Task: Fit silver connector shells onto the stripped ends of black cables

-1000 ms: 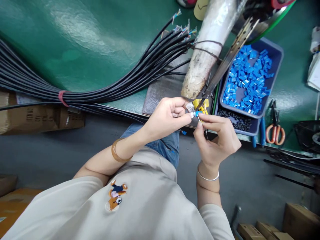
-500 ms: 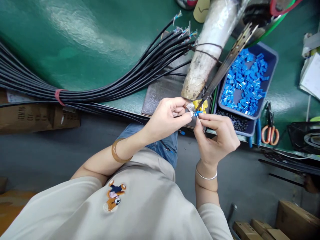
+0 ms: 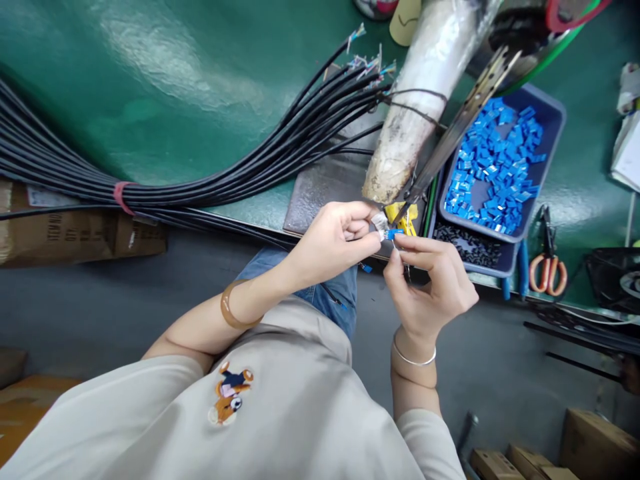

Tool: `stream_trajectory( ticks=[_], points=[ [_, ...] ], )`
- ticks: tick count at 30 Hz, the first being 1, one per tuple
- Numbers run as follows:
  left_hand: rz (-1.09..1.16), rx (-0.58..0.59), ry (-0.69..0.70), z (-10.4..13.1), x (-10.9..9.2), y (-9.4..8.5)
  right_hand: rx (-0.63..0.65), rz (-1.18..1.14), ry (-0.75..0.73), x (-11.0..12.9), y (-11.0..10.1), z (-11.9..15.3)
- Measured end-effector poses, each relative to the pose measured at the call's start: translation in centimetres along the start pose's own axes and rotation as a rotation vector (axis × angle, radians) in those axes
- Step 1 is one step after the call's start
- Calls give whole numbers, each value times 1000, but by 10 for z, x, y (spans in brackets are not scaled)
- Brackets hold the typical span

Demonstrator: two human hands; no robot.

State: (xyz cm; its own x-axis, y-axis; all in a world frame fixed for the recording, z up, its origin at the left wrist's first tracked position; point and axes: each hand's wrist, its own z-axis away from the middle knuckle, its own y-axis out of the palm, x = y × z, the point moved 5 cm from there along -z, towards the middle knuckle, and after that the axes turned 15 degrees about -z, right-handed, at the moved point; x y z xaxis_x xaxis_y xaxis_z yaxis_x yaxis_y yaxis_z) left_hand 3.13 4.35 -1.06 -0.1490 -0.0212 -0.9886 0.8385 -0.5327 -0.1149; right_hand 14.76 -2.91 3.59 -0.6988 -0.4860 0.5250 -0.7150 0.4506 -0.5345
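Observation:
My left hand (image 3: 333,233) is closed in a pinch on the pale, fine wires of a cable end; most of the cable is hidden by the fingers. A small blue connector (image 3: 394,234) sits at the ends of these wires, between my two hands. My right hand (image 3: 434,277) is pinched too, its index fingertip touching or very close to the connector. Between its thumb and index finger a thin, pale wire (image 3: 394,245) shows, partly hidden. Just behind the fingertips are a yellow piece (image 3: 407,220) and a dark metal bar (image 3: 435,160).
Black cables (image 3: 225,180) tied with a red band lie along the green bench (image 3: 165,87). A wrapped post (image 3: 415,113) slants over the work spot. To the right are a bin rim (image 3: 554,133) around blue connectors, a lower bin of black parts (image 3: 467,247), and orange-handled pliers (image 3: 549,270).
The view has shifted slightly, moving the bench things a little right and down. The blue connector shows more fully between my hands; both hands keep their pinch.

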Motion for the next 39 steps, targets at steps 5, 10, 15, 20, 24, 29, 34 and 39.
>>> stream_trajectory(
  ticks=[5,10,15,20,24,29,34,39],
  points=[
    [-16,43,10,3,-1,2,-18,-28,15,0,-3,2],
    [0,-37,25,4,-1,1,-17,-23,18,-2,-1,-1],
    [24,-90,54,2,-6,-1,-37,7,2,0,-1,-6],
    [38,-40,36,3,-2,0,-13,16,-24,3,-1,-3],
    [19,2,10,3,1,2,10,29,-33,3,1,0],
    [-62,67,58,10,0,1,-21,-42,30,0,-7,1],
    [-437,-68,312,30,-6,2,-287,-187,220,-9,-33,5],
    [-975,69,647,59,-22,26,-487,-274,346,-11,-54,12]
  ],
)
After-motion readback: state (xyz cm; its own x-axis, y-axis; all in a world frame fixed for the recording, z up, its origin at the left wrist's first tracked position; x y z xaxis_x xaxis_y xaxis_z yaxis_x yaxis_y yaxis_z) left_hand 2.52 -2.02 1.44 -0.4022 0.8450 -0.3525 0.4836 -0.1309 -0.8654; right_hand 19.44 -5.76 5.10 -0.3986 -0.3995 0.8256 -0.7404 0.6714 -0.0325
